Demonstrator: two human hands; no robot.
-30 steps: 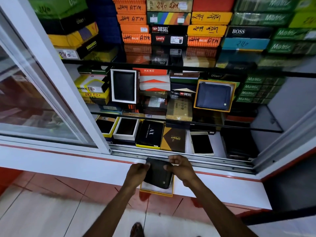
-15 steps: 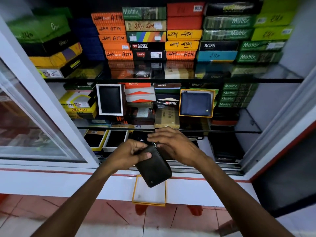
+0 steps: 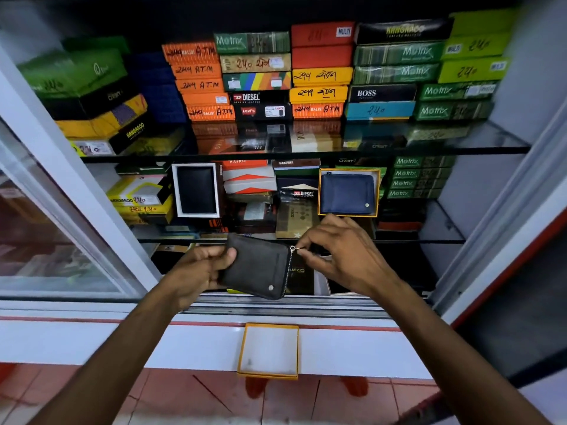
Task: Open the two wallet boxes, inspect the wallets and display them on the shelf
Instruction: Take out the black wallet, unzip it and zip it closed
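Note:
A black zip-around wallet (image 3: 260, 268) is held up in front of the cabinet's lower shelf. My left hand (image 3: 196, 271) grips its left edge. My right hand (image 3: 340, 256) pinches the metal zipper pull (image 3: 294, 248) at the wallet's top right corner. Below, an open orange-rimmed box (image 3: 242, 351) with a white inside sits on the white ledge, with nothing in it. On the middle shelf a navy wallet (image 3: 348, 193) stands upright in its orange-rimmed box. Left of it a black wallet (image 3: 195, 190) stands in a white-framed box.
Stacks of coloured wallet boxes (image 3: 319, 75) fill the upper glass shelf (image 3: 491, 142) and much of the middle one. A white sliding-door frame (image 3: 70, 167) slants down the left, with glass beside it. More boxed wallets lie on the bottom shelf behind my hands. Red floor tiles (image 3: 184, 400) show below.
The black wallet went from the open box on the ledge up to shelf height. My right hand moved from its top edge to the zipper pull. The box now has nothing in it.

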